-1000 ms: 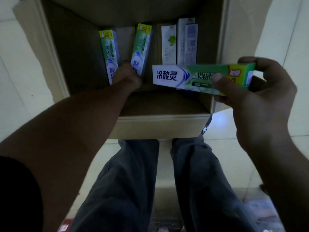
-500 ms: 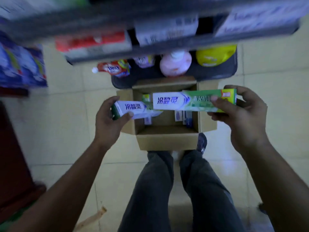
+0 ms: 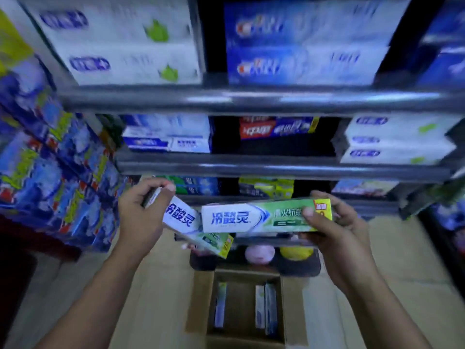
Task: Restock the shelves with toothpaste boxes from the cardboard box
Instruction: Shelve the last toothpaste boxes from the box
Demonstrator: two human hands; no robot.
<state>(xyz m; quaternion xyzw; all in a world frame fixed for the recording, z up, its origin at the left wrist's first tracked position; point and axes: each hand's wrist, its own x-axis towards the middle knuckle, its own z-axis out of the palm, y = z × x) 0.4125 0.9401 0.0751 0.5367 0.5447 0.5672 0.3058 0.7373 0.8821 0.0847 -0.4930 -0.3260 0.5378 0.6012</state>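
Your left hand (image 3: 141,215) has its fingers curled round the upper end of a long white-and-green toothpaste carton (image 3: 198,230), which slants down and toward your right hand (image 3: 337,230). That hand pinches a second white-and-green toothpaste carton with a yellow end (image 3: 259,216), thumb across the printed face and fingers behind. It is held level, and its white end overlaps the slanted carton. Both cartons are in the air between your hands, in front of the grey metal shelves (image 3: 251,167), and neither is on a shelf yet. Below your hands and nearer to you, the open brown cardboard box (image 3: 201,311) sits on the pale tiled floor (image 3: 151,285) with about three upright cartons (image 3: 260,309) left inside; blur makes an exact count unsure. Just behind your hands a low shelf row holds green-and-yellow boxes (image 3: 266,188) that look like the same product, though blur hides the print; I judge that row the likely home for what you hold. Above your hands, the higher shelves carry white, blue and red boxes with dark gaps between the stacks. Under your right hand a pink round bottle (image 3: 259,255) and a yellow rounded item (image 3: 297,253) sit on the lowest tray. The job looks well advanced, with two cartons to place now and a last few to lift out
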